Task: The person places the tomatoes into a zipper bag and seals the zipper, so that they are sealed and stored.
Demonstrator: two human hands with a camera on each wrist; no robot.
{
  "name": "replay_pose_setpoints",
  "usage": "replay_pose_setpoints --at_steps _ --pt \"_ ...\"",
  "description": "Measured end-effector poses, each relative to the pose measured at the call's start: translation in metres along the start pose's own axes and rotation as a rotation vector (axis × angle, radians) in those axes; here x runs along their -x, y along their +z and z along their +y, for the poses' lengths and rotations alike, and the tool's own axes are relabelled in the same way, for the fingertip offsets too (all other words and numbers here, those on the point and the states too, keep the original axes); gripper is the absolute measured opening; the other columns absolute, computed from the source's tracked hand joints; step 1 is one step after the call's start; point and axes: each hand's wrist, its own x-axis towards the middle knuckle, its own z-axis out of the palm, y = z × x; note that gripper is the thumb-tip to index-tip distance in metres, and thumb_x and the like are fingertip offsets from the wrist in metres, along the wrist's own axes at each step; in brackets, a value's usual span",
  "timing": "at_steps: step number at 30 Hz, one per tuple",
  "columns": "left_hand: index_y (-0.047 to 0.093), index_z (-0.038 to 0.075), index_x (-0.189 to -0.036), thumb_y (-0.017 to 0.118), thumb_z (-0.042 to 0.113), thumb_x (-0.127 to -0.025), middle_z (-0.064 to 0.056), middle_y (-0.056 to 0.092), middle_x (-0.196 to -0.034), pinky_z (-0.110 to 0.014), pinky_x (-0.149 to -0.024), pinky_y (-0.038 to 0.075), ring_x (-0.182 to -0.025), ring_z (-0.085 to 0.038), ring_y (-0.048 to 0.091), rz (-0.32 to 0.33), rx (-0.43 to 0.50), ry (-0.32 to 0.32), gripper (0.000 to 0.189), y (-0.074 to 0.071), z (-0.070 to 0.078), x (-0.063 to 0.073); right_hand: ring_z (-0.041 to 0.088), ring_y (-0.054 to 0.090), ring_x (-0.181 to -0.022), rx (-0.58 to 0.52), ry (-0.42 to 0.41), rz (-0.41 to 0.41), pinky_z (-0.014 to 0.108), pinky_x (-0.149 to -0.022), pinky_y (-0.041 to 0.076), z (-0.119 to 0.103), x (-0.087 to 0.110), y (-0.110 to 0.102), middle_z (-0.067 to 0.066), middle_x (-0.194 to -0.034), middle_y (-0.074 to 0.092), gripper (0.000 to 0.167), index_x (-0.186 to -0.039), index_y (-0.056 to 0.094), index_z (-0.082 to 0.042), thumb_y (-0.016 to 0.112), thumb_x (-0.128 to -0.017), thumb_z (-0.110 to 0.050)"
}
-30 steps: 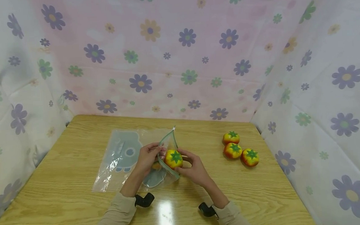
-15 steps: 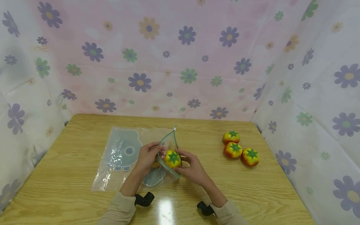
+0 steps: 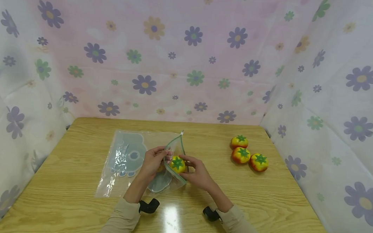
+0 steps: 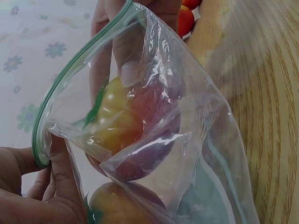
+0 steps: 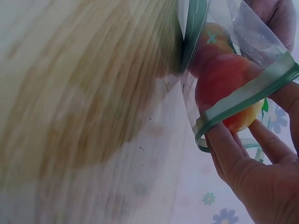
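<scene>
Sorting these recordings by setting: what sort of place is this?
Probably a staged recording booth rather than a lived-in room: flowered sheets hang behind and on both sides of a wooden table, and black devices sit at both wrists.

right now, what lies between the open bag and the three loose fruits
In the head view: the right grip at the bag, then bare tabletop.
</scene>
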Motion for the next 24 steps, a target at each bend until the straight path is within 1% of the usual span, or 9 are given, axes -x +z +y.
replay_pose_setpoints --at_steps 5,9,10,13,15,17,20,22,24 --pt "0.057 -0.018 -0.125 0.053 0.003 -0.105 0.000 0.072 -0.083 -0.018 -0.065 0.057 -0.071 -0.006 0.066 -0.033 0.008 -0.001 0.029 0.001 0.001 0.001 0.044 0.057 -0.125 0.008 -0.007 0.001 0.054 -0.102 0.053 0.003 -0.004 0.001 0.025 -0.145 0.054 0.057 -0.141 0.055 0.006 0.073 -0.087 0.011" --pt "0.056 -0.018 -0.125 0.052 0.002 -0.105 0.000 0.072 -0.082 -0.018 -0.064 0.057 -0.070 -0.006 0.066 -0.034 0.020 -0.022 0.029 0.002 0.001 0.001 0.047 0.058 -0.122 0.002 -0.001 0.000 0.058 -0.101 0.052 0.003 -0.005 0.002 0.027 -0.145 0.053 0.057 -0.141 0.054 0.008 0.072 -0.087 0.012" --pt "0.056 -0.018 -0.126 0.052 0.002 -0.105 0.000 0.071 -0.082 -0.018 -0.063 0.058 -0.070 -0.006 0.066 -0.033 0.024 -0.026 0.029 0.002 0.001 0.001 0.049 0.058 -0.122 0.000 0.005 -0.005 0.060 -0.101 0.051 0.001 -0.006 0.002 0.029 -0.145 0.052 0.057 -0.141 0.053 0.009 0.072 -0.087 0.012" --pt "0.056 -0.018 -0.127 0.052 0.003 -0.106 0.000 0.071 -0.083 -0.018 -0.064 0.058 -0.071 -0.006 0.066 -0.034 0.024 -0.030 0.029 0.002 0.001 0.001 0.053 0.056 -0.121 -0.011 0.018 -0.019 0.063 -0.099 0.051 -0.014 -0.004 0.001 0.032 -0.144 0.051 0.056 -0.140 0.051 0.013 0.070 -0.087 0.013" --pt "0.056 -0.017 -0.127 0.052 0.003 -0.106 0.000 0.072 -0.083 -0.018 -0.065 0.058 -0.071 -0.007 0.066 -0.029 0.017 -0.031 0.030 0.002 0.001 0.001 0.053 0.057 -0.119 0.003 0.013 -0.026 0.062 -0.097 0.053 -0.014 -0.006 0.001 0.034 -0.142 0.051 0.055 -0.139 0.051 0.015 0.070 -0.087 0.014" --pt "0.057 -0.016 -0.127 0.053 0.004 -0.106 0.000 0.072 -0.084 -0.018 -0.066 0.058 -0.072 -0.006 0.066 -0.023 0.001 -0.030 0.030 0.002 0.001 0.001 0.051 0.058 -0.118 0.014 0.007 -0.018 0.059 -0.095 0.055 -0.011 -0.007 0.002 0.032 -0.141 0.053 0.054 -0.139 0.053 0.013 0.071 -0.088 0.012" --pt "0.058 -0.015 -0.128 0.053 0.005 -0.106 0.001 0.073 -0.084 -0.018 -0.066 0.058 -0.072 -0.006 0.067 -0.012 -0.012 -0.034 0.030 0.001 -0.001 0.001 0.046 0.061 -0.117 0.040 0.008 -0.005 0.051 -0.093 0.058 0.004 -0.010 0.004 0.027 -0.141 0.055 0.055 -0.140 0.055 0.007 0.073 -0.088 0.009" --pt "0.058 -0.014 -0.128 0.053 0.005 -0.105 0.001 0.073 -0.085 -0.018 -0.067 0.058 -0.072 -0.006 0.067 -0.007 -0.018 -0.035 0.030 0.001 -0.001 0.000 0.044 0.062 -0.118 0.041 0.020 0.001 0.048 -0.093 0.059 0.003 -0.011 0.005 0.024 -0.141 0.056 0.055 -0.141 0.056 0.003 0.073 -0.089 0.007" --pt "0.059 -0.014 -0.128 0.054 0.006 -0.105 0.001 0.073 -0.086 -0.018 -0.066 0.058 -0.073 -0.006 0.067 -0.003 -0.023 -0.035 0.030 0.001 -0.001 0.000 0.044 0.062 -0.117 0.048 0.022 0.002 0.047 -0.092 0.059 0.001 -0.012 0.005 0.024 -0.141 0.056 0.054 -0.141 0.056 0.002 0.073 -0.089 0.006"
